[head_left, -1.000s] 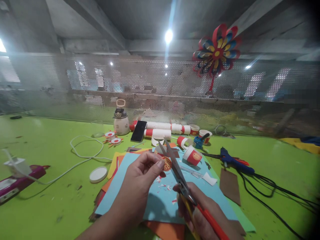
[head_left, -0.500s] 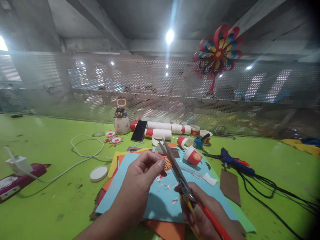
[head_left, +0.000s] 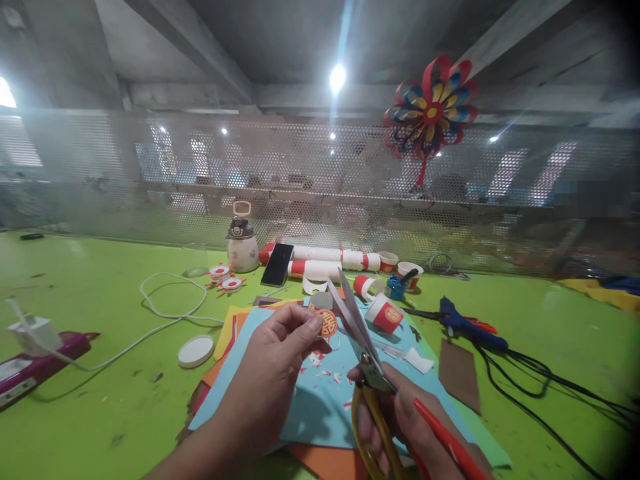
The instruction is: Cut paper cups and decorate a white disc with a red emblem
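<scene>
Left hand [head_left: 267, 363] pinching a round patterned disc [head_left: 328, 325] above a blue sheet [head_left: 335, 417], right hand [head_left: 423, 417] gripping parted scissors [head_left: 369, 362] just beside it, where a slipping pinch could misdirect a cut into the print.

Looks forward and down from the head over the worktop [head_left: 125, 380], toward perforated screen [head_left: 300, 163] at twelve o'clock; close behind left hand [head_left: 275, 360] at seven, right hand [head_left: 407, 413] at five.

Double-happiness-style sign [head_left: 329, 324] on round cutout [head_left: 327, 327]; similar emblem [head_left: 393, 315] on red-white cup [head_left: 379, 309].
</scene>
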{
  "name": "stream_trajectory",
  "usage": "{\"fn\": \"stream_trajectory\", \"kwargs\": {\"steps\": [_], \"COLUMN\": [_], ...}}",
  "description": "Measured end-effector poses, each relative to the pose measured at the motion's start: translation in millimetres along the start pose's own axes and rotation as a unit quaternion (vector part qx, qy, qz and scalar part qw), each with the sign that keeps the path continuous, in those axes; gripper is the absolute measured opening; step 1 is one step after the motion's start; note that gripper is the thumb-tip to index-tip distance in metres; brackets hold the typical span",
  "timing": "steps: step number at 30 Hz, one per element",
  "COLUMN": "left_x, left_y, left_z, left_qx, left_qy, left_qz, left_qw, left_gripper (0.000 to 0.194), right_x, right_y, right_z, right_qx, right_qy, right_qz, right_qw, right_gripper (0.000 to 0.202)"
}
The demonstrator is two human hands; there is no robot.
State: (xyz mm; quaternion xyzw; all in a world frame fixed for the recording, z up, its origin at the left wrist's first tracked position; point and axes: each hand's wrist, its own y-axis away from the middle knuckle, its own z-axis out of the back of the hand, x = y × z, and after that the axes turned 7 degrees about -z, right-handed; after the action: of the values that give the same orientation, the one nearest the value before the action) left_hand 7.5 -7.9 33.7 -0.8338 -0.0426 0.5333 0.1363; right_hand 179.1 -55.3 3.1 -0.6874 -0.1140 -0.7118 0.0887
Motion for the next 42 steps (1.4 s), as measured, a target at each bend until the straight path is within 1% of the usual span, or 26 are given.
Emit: {"fn": "stream_trajectory", "kwargs": {"steps": [4, 6, 9, 11, 13, 14, 15, 16, 17, 19, 20, 22, 23, 26, 29, 31, 34, 37, 39, 41, 42], "left_x": [-1.9, -2.9, -2.8, -1.8, -1.7, -2.4, -3.9, -6.1, -8.9, -15.9, -19.7, -27.0, -30.1, -35.1, -31.2, -24.0, -11.5, -4.3, -5.0, -9.1, -11.5], "left_y": [-0.2, -0.3, 0.0, 0.0, -1.3, -2.7, -4.9, -7.7, -11.1, -19.6, -24.2, -33.3, -37.4, -45.4, -45.6, -41.7, -32.2, -24.0, -21.8, -21.9, -22.3], "left_z": [-1.2, -1.5, -1.2, -0.3, 0.9, 1.5, 2.3, 3.4, 4.8, 9.5, 12.9, 22.0, 27.7, 49.1, 76.4, 96.0, 120.9, 133.0, 132.2, 124.6, 118.7], "left_qx": [-0.011, -0.014, -0.013, -0.018, -0.032, -0.042, -0.052, -0.061, -0.073, -0.096, -0.095, -0.094, -0.096, -0.107, -0.127, -0.132, -0.114, -0.081, -0.050, -0.012, 0.009], "left_qy": [0.016, 0.029, 0.029, 0.006, -0.027, -0.037, -0.041, -0.032, -0.011, 0.028, 0.035, 0.026, 0.020, -0.006, -0.046, -0.081, -0.144, -0.191, -0.206, -0.208, -0.206], "left_qz": [0.007, 0.007, 0.011, 0.000, -0.031, -0.053, -0.078, -0.103, -0.125, -0.121, -0.113, -0.109, -0.109, -0.111, -0.101, -0.066, 0.014, 0.081, 0.102, 0.103, 0.099], "left_qw": [1.000, 0.999, 0.999, 1.000, 0.999, 0.997, 0.995, 0.992, 0.989, 0.988, 0.988, 0.989, 0.989, 0.988, 0.986, 0.986, 0.983, 0.975, 0.972, 0.973, 0.974], "left_gripper": [0.021, 0.020, 0.020, 0.020, 0.018, 0.016, 0.014, 0.013, 0.015, 0.025, 0.025, 0.014, 0.011, 0.015, 0.019, 0.018, 0.011, 0.017, 0.014, 0.011, 0.013], "right_x": [0.1, 2.0, 6.5, 9.5, 11.8, 12.7, 13.3, 13.8, 14.0, 13.8, 13.4, 11.8, 10.7, 6.2, 3.5, 5.0, 11.4, 18.2, 21.5, 24.1, 25.2], "right_y": [1.0, 0.9, -2.8, -7.5, -12.7, -15.1, -17.2, -19.1, -20.8, -24.4, -26.5, -31.8, -34.8, -44.4, -50.7, -51.3, -46.8, -38.4, -32.7, -28.5, -27.5], "right_z": [1.9, 3.7, 8.4, 13.3, 19.7, 23.3, 27.1, 31.0, 35.0, 42.8, 46.7, 54.8, 59.1, 71.7, 82.3, 87.2, 89.7, 82.8, 72.2, 58.6, 51.4], "right_qx": [0.003, -0.007, -0.020, -0.019, -0.018, -0.018, -0.018, -0.014, -0.014, -0.011, -0.007, 0.021, 0.031, 0.051, 0.061, 0.053, 0.021, -0.005, -0.009, -0.005, -0.002], "right_qy": [0.037, 0.071, 0.159, 0.232, 0.324, 0.379, 0.440, 0.514, 0.539, 0.562, 0.571, 0.588, 0.595, 0.624, 0.647, 0.660, 0.671, 0.659, 0.638, 0.610, 0.594], "right_qz": [-0.001, 0.016, 0.063, 0.070, 0.061, 0.056, 0.058, 0.066, 0.067, 0.060, 0.057, 0.051, 0.045, 0.027, 0.008, 0.002, -0.006, 0.000, 0.014, 0.028, 0.035], "right_qw": [0.999, 0.997, 0.985, 0.970, 0.944, 0.923, 0.896, 0.855, 0.840, 0.825, 0.819, 0.807, 0.802, 0.779, 0.760, 0.750, 0.741, 0.752, 0.770, 0.792, 0.804], "right_gripper": [0.059, 0.057, 0.050, 0.044, 0.038, 0.036, 0.034, 0.035, 0.035, 0.037, 0.035, 0.028, 0.028, 0.031, 0.029, 0.029, 0.030, 0.031, 0.030, 0.028, 0.028]}}
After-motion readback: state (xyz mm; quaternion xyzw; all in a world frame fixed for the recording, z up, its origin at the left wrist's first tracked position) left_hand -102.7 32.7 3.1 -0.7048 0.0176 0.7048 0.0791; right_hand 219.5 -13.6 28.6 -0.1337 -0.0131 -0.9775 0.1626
